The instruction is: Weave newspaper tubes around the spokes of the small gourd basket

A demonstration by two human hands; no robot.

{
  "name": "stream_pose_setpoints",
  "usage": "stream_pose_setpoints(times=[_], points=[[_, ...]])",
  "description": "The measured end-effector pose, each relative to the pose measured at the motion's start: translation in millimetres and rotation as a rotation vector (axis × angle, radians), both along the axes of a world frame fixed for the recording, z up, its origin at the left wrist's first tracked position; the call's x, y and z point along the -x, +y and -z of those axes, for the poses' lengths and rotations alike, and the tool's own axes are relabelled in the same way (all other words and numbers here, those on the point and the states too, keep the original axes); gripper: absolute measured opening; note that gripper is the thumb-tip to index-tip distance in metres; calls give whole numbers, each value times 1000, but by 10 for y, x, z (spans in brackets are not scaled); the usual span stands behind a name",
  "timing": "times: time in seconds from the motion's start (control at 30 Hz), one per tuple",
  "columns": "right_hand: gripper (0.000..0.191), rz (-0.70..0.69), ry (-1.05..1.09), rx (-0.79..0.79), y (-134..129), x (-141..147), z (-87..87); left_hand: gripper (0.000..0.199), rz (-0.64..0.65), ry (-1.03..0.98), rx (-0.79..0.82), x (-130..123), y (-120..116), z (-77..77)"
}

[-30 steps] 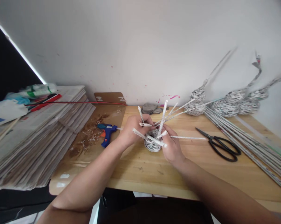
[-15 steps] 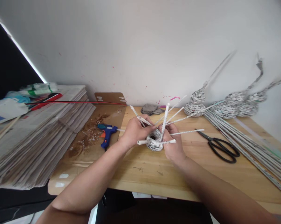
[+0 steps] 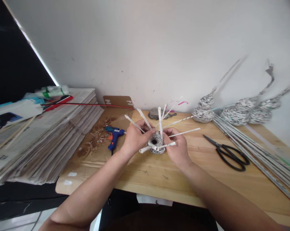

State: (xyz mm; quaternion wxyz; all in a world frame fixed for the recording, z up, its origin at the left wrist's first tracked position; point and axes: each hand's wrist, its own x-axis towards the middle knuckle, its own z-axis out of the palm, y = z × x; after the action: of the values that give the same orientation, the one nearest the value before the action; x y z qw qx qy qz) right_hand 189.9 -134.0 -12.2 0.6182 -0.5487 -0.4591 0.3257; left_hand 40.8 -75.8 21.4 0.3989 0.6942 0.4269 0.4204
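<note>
Between my hands is a small round woven paper piece (image 3: 157, 148), with a dark hole in its top and several rolled paper tubes (image 3: 160, 125) sticking out around it. My left hand (image 3: 136, 138) is closed on its left side, the thumb pressed near the rim. On the right side, my right hand (image 3: 177, 146) grips the weave, its thumb behind an upright tube and its fingers curled at the back. One long tube (image 3: 187, 132) points out to the right past my right hand. The far fingertips of both hands are partly hidden by tubes.
A blue glue gun (image 3: 115, 138) lies left on cardboard beside a newspaper stack (image 3: 70, 128). Black scissors (image 3: 228, 152) and a bundle of long paper tubes (image 3: 253, 154) lie right. Several woven gourd shapes (image 3: 204, 112) stand against the wall. A grey cloth (image 3: 157, 113) lies at the back.
The woven piece has turned between my hands, so its tubes point in different directions. Both hands stay on it. The whole view has shifted slightly.
</note>
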Motion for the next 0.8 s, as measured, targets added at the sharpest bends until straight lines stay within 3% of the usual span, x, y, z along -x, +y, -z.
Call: stream_pose_setpoints(times=[0.07,0.37,0.8], points=[[21,-20,-20,8,-6,6,0,26,-13,25,3,23,-31,4],[20,-129,-126,58,-63,-6,-141,14,-84,133,-7,84,-198,-74],[20,-125,-399,-120,-59,-46,-137,8,-146,142,-97,24,-248,-59]])
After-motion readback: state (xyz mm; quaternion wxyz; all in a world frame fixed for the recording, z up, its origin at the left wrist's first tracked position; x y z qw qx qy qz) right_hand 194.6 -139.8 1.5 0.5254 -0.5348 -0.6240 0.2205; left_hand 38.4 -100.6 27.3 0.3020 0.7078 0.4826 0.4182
